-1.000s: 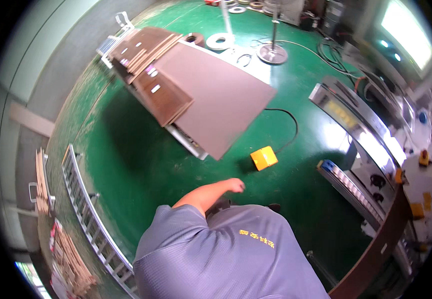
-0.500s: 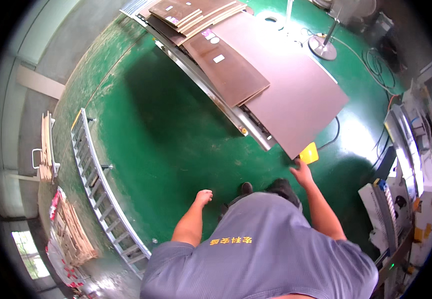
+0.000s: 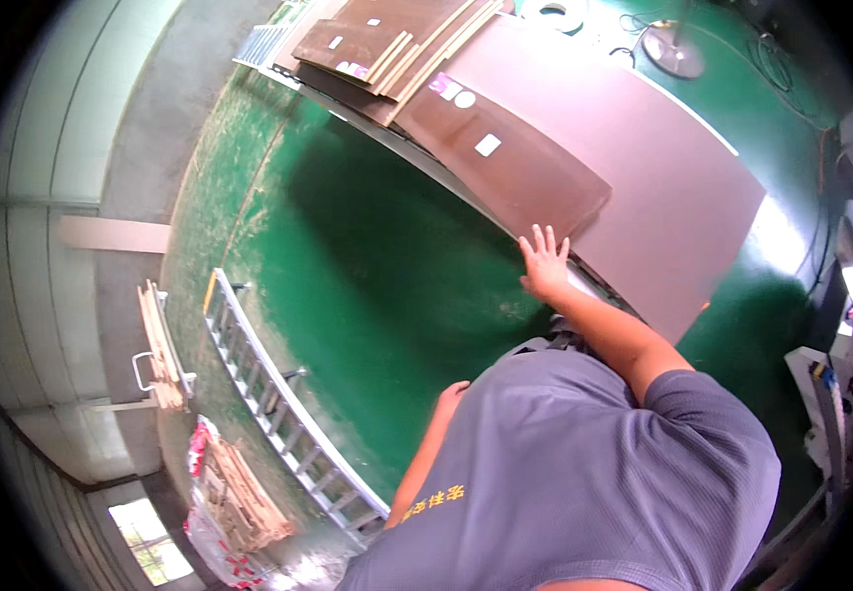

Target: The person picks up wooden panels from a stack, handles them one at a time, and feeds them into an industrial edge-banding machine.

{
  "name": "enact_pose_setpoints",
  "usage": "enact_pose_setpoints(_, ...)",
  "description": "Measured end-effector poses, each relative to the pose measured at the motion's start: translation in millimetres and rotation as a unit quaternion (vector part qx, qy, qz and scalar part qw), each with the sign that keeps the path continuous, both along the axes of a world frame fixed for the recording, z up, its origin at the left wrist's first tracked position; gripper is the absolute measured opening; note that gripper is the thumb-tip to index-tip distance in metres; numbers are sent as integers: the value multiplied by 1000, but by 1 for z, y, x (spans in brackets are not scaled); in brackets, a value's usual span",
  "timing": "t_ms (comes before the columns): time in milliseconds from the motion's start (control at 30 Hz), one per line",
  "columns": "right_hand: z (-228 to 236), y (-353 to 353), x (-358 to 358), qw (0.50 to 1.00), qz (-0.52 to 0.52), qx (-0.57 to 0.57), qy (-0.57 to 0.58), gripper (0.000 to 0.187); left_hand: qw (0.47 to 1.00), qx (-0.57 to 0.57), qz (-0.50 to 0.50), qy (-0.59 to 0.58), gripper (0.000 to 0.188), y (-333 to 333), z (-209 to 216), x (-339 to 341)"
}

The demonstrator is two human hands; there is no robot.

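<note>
My right hand [image 3: 547,271] is open, its fingers spread at the near edge of a dark brown flat board [image 3: 515,163] with white labels. I cannot tell whether the fingertips touch it. That board lies on a larger pinkish-brown sheet [image 3: 683,212], which rests on a long metal-edged table. Farther up, several smaller brown boards [image 3: 358,44] are piled unevenly. Beside my waist hangs my left hand [image 3: 454,390], away from the boards; its fingers are too small and partly hidden to read.
A metal ladder [image 3: 284,419] lies on the green floor [image 3: 377,295] to the left. Beyond it are a cart of long strips [image 3: 161,345] and a bundle of wood pieces [image 3: 244,492]. A round stand base [image 3: 673,49] and cables lie at the far right. Machinery [image 3: 830,394] stands right.
My right hand has left the sheet's near corner by the yellow thing and moved left and up to the brown board, fingers now spread. My left hand has drawn back toward my body.
</note>
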State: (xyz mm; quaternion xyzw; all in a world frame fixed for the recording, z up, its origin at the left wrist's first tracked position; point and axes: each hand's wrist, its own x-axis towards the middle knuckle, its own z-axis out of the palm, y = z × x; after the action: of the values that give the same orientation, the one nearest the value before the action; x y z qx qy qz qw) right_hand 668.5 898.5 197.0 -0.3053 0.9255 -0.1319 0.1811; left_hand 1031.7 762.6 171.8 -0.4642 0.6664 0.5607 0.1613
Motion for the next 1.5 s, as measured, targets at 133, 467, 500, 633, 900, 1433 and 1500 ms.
enact_pose_setpoints(133, -16, -41, -26, 999, -3, 35, -3, 98, 996, -79, 21, 17, 48, -87, 1, -37)
enact_pose_setpoints(467, -36, -22, -66, 974, -203, 97, -4, 95, 877, -291, -346, 165, 68, -289, 31, -377)
enact_pose_setpoints(500, -28, -26, -69, 968, -226, 105, -16, 98, 858, -311, -370, 175, 71, -309, 25, -414)
enact_pose_setpoints(633, -27, -39, -55, 906, -400, 133, -40, 105, 757, -385, -503, 161, 93, -355, 17, -539)
enact_pose_setpoints(900, -29, -58, -63, 841, -520, 90, -122, 108, 610, -415, -674, 7, 117, -397, 17, -654)
enact_pose_setpoints(1433, -35, -49, -72, 815, -553, 118, -127, 112, 624, -441, -645, 8, 114, -371, 3, -648)
enact_pose_setpoints(1500, -27, -28, -80, 808, -561, 122, -134, 111, 619, -455, -640, 9, 113, -357, 5, -636)
